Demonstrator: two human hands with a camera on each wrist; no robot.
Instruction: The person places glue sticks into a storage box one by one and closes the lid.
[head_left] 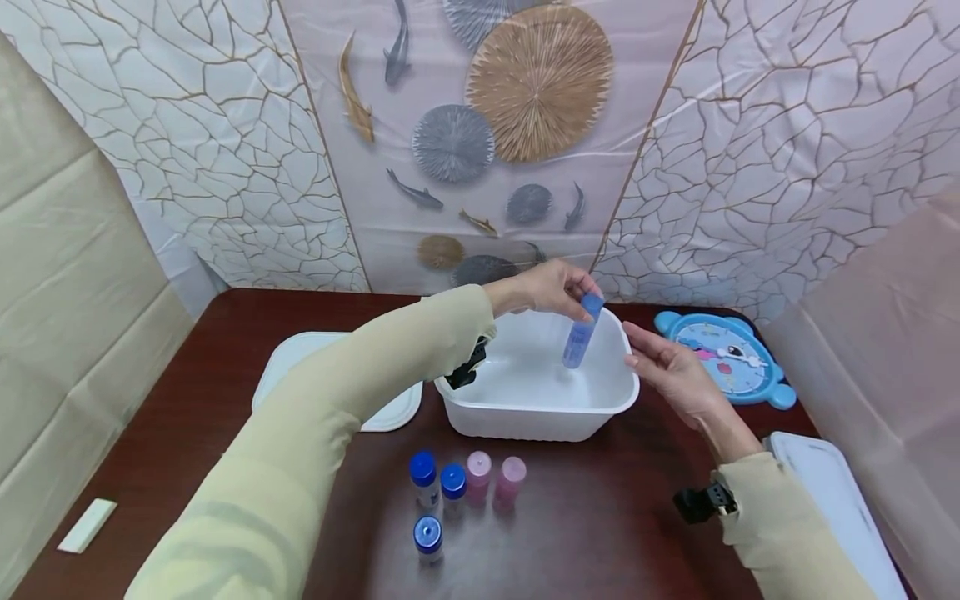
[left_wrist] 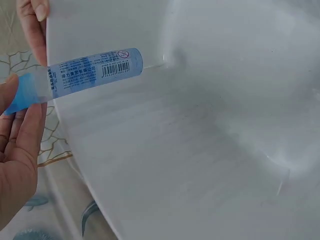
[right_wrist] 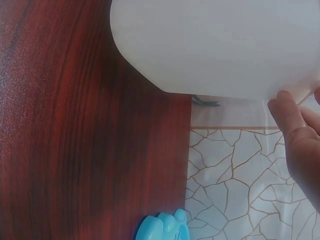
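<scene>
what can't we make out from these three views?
- Label text on the blue bottle: too small in the left wrist view.
- Left hand grips the bottle's top; the left wrist view cuts it off.
- Right hand: right wrist view shows only fingertips at the frame edge.
- Water in the white tub: cannot tell.
- Clock face: too small, head view.

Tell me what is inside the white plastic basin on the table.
Only the lower end of the blue-labelled clear plastic tube reaches inside the white plastic basin, held tilted by the left hand. The visible floor looks bare; the near wall hides its front strip.
</scene>
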